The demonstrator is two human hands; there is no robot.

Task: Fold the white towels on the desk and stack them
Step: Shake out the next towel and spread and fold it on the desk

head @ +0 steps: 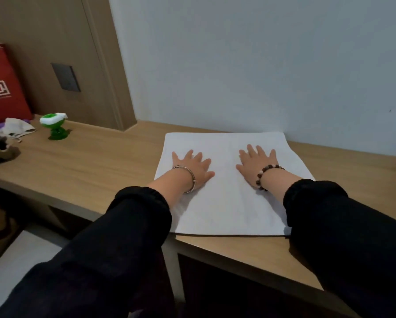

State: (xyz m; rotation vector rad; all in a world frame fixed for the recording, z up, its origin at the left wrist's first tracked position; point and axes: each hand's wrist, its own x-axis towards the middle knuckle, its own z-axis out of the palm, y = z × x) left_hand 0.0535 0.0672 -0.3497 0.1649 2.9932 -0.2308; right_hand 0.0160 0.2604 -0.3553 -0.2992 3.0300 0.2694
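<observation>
Left grip [193,167], right grip [257,165], both flat palm-down on towel [226,203]

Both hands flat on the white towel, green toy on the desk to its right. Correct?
No: the head view shows the green toy on the desk left of the white towel, not right. The left hand and right hand do lie flat on it.
</observation>
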